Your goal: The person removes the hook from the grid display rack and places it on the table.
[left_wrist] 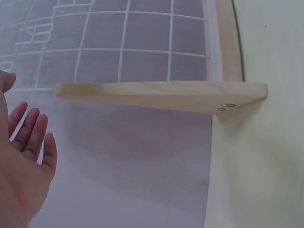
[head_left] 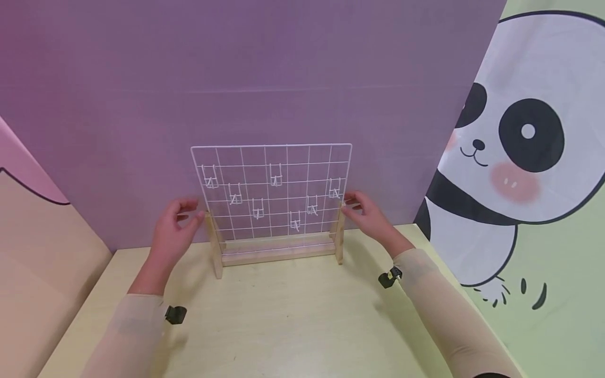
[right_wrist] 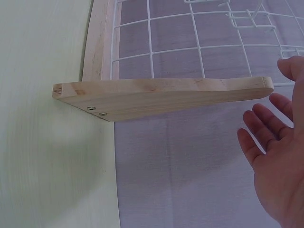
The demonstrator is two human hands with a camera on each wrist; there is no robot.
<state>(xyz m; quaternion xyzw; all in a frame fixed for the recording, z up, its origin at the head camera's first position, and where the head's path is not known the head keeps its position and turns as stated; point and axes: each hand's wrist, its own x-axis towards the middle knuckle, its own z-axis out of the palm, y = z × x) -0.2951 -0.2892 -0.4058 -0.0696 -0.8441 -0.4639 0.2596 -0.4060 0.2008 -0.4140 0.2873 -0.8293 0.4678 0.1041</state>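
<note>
A white wire grid panel (head_left: 271,145) stands upright in a light wooden stand (head_left: 279,257), and several small white wire hooks (head_left: 276,181) hang on it. My left hand (head_left: 172,228) is beside the panel's left edge, its thumb close to the top of the left wooden upright (left_wrist: 161,89). On the other side, my right hand (head_left: 371,215) is at the right edge, thumb near the tip of the right upright (right_wrist: 166,88). Both wrist views show loosely bent fingers with nothing gripped. Whether either thumb touches the rack I cannot tell.
The stand rests towards the back of a pale wooden table (head_left: 283,325). Close behind it rises a purple backdrop (head_left: 283,63). A wall with a panda drawing (head_left: 520,210) is at the right, and a pinkish-beige panel (head_left: 42,252) at the left.
</note>
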